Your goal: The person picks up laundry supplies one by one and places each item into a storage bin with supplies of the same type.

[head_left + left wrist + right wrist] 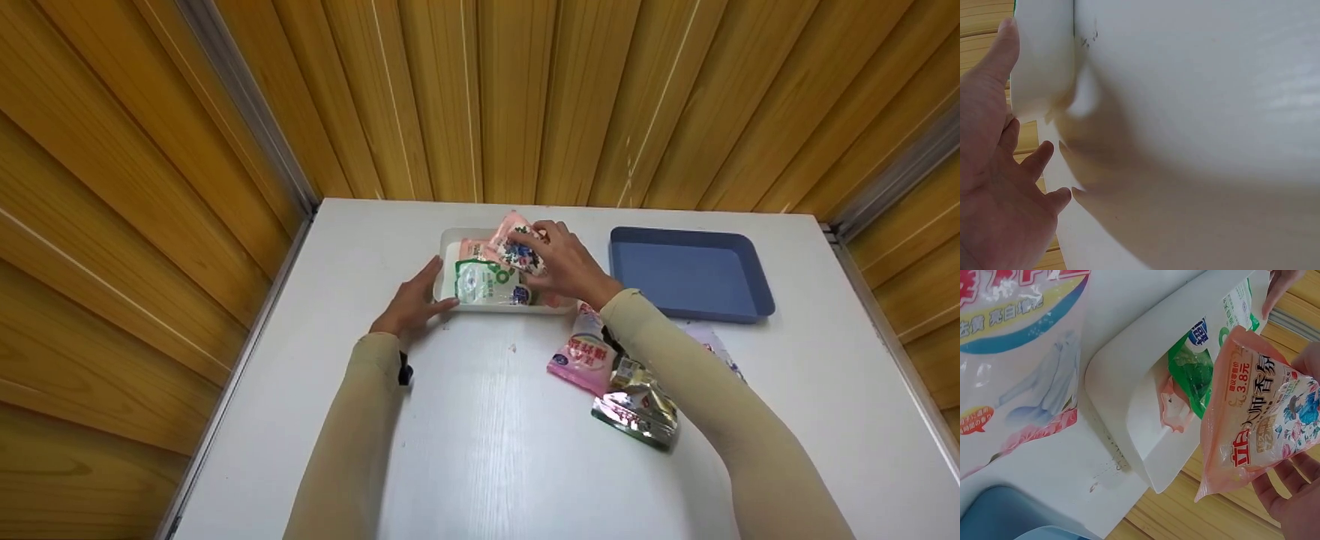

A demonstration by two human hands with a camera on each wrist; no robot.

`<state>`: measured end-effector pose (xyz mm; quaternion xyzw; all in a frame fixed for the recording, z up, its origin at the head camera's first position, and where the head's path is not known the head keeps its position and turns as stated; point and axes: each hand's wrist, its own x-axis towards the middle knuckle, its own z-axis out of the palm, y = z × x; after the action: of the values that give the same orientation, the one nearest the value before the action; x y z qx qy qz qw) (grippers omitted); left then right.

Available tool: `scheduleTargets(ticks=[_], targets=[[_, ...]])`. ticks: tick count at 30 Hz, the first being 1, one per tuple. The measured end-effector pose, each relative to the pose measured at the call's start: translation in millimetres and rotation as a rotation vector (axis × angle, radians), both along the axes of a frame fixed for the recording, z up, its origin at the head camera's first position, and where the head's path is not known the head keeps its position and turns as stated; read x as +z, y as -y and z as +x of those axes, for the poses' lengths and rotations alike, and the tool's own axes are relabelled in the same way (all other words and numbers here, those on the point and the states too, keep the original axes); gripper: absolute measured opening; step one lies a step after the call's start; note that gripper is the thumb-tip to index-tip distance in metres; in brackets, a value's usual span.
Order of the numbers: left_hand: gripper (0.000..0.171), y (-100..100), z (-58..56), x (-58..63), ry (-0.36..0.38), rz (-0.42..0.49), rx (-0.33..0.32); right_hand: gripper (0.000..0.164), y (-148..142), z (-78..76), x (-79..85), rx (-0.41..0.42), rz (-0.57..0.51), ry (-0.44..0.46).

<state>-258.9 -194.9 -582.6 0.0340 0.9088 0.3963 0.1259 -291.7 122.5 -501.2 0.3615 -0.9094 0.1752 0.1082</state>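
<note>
My right hand (pixel 566 262) grips a pink laundry packet (pixel 1261 410) with a floral print, tilted above the white tray (pixel 442 296). Inside that tray lie a green-and-white packet (pixel 487 283) and, partly under it, another pink packet (pixel 472 249). At the tray's left end is my left hand (pixel 409 304), its thumb touching the outer wall and its fingers spread along the side. The left wrist view shows the palm of that hand (pixel 1010 180) with nothing in it.
A blue tray (pixel 682 274) stands to the right. Below my right forearm lie a pink-and-white packet (pixel 583 356), a shiny gold-and-silver packet (pixel 641 409) and a pale purple packet (pixel 712 345), partly hidden by the sleeve. Wood-look panels (pixel 510 105) enclose the white table (pixel 465 457).
</note>
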Motion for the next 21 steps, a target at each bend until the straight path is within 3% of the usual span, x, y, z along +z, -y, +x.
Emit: scheduleTargets(ticks=[21], targets=[[0.101, 4, 2.8, -2.1, -0.003, 0.012, 0.013, 0.078, 6, -16.6, -11.3, -0.066, -0.021, 0.082]])
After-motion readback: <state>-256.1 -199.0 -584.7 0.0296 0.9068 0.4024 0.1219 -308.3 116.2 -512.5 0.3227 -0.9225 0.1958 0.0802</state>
